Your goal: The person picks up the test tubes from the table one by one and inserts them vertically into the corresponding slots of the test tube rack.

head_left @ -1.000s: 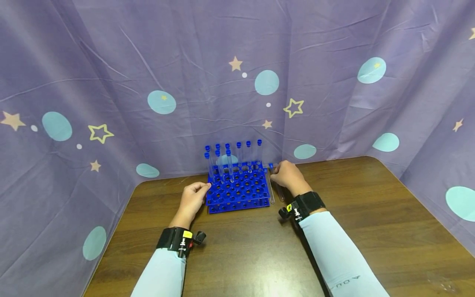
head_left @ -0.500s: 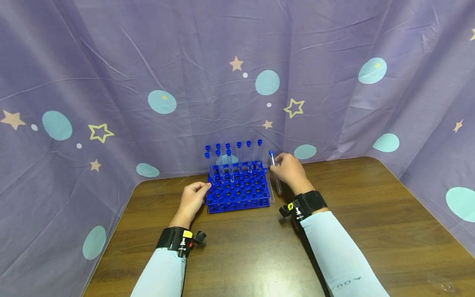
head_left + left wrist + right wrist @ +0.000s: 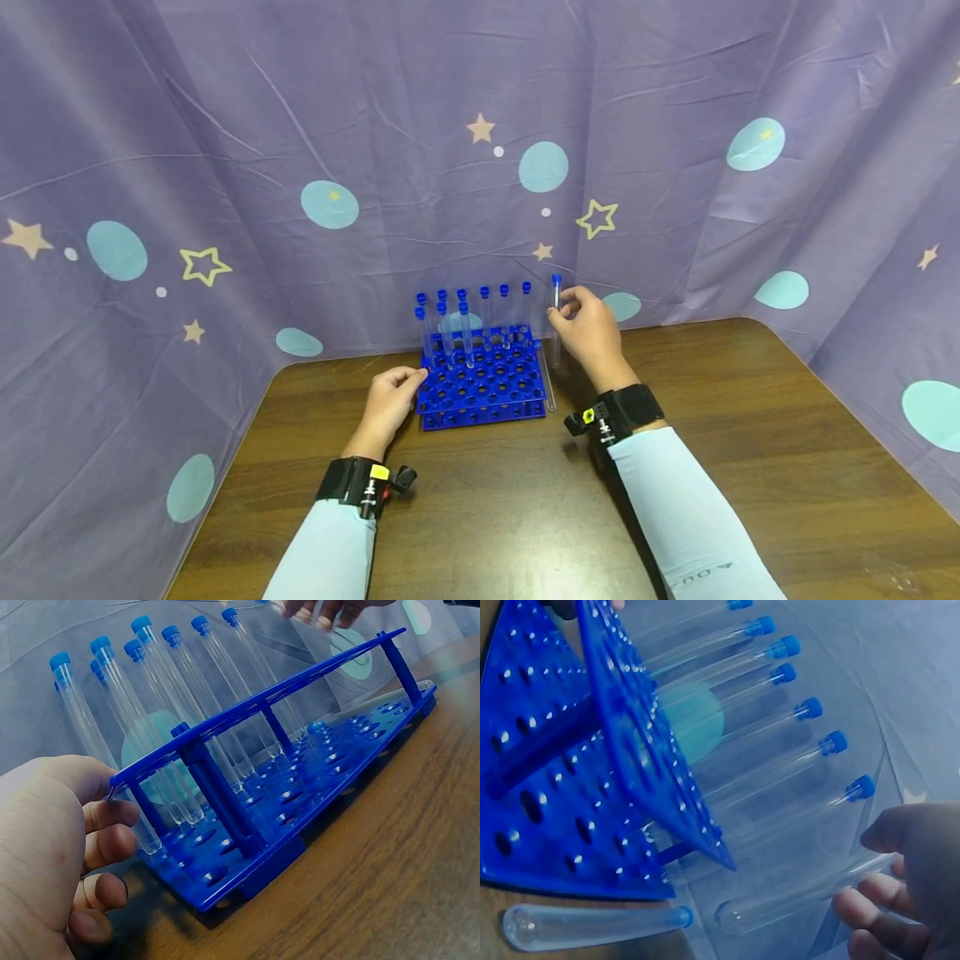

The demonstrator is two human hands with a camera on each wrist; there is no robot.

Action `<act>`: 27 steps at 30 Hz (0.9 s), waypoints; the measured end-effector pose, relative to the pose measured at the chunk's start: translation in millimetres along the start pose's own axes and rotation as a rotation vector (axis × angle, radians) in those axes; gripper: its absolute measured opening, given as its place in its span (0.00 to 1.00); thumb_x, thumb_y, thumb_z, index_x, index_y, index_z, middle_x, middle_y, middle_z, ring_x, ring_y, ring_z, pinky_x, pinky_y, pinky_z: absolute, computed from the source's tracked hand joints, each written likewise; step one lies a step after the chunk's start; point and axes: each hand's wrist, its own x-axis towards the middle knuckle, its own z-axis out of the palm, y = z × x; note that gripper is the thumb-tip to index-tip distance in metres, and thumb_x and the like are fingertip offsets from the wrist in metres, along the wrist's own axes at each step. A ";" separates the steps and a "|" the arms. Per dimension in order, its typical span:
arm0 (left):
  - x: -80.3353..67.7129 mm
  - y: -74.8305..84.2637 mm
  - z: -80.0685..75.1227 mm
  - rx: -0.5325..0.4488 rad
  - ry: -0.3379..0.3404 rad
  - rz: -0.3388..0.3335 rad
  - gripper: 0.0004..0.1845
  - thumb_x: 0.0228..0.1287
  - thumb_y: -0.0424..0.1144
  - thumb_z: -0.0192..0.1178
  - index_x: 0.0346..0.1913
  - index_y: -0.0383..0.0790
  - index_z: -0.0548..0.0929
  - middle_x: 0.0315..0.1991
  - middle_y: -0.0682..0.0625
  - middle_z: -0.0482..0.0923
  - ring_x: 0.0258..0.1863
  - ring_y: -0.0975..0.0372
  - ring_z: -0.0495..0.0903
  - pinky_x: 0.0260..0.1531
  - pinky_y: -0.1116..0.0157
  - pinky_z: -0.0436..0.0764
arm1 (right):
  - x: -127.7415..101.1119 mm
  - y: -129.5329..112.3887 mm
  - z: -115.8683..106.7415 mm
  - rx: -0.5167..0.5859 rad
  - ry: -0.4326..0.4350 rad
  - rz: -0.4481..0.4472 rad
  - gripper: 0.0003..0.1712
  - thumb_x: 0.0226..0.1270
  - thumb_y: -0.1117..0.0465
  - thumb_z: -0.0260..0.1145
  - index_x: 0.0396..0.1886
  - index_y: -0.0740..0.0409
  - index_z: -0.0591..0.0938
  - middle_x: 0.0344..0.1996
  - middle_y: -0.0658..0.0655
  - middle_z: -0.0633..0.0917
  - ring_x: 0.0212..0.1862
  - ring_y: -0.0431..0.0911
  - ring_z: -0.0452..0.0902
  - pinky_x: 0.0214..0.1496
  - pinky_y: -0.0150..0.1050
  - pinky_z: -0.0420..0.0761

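A blue test tube rack (image 3: 487, 407) stands on the wooden table, with several clear, blue-capped test tubes (image 3: 217, 667) upright in its back and left holes. My left hand (image 3: 390, 404) grips the rack's left side; the left wrist view shows thumb and forefinger at a corner of the upper plate. Right of the rack, my right hand (image 3: 591, 333) pinches another capped test tube (image 3: 795, 901) between thumb and fingers. That tube hangs nearly upright, its rounded bottom downward, its cap hidden in the right wrist view. One more test tube (image 3: 592, 928) lies flat along the rack's right side.
A purple curtain (image 3: 420, 183) with stars and teal ovals hangs right behind the rack, along the table's back edge. The brown wooden table (image 3: 480, 508) extends in front of the rack and to both sides. Each wrist wears a black strap with a small camera.
My right hand has lifted the test tube off the table beside the rack and turned it from lying to nearly upright. The left hand and the rack have stayed put.
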 end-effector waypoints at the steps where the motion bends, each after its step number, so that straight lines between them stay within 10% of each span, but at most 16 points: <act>1: 0.0 0.1 -0.1 0.000 0.000 0.000 0.16 0.80 0.43 0.71 0.42 0.30 0.92 0.23 0.58 0.78 0.23 0.64 0.75 0.27 0.69 0.76 | 0.1 -1.9 -0.5 0.013 0.020 -0.009 0.20 0.76 0.51 0.76 0.59 0.58 0.87 0.39 0.57 0.93 0.38 0.55 0.89 0.42 0.53 0.85; 27: -1.9 1.6 0.8 0.002 0.010 -0.005 0.16 0.81 0.43 0.71 0.40 0.31 0.92 0.23 0.60 0.77 0.23 0.64 0.75 0.28 0.68 0.77 | -10.9 -39.6 0.7 0.186 0.051 -0.223 0.22 0.79 0.60 0.78 0.64 0.64 0.84 0.49 0.63 0.94 0.48 0.59 0.97 0.53 0.55 0.95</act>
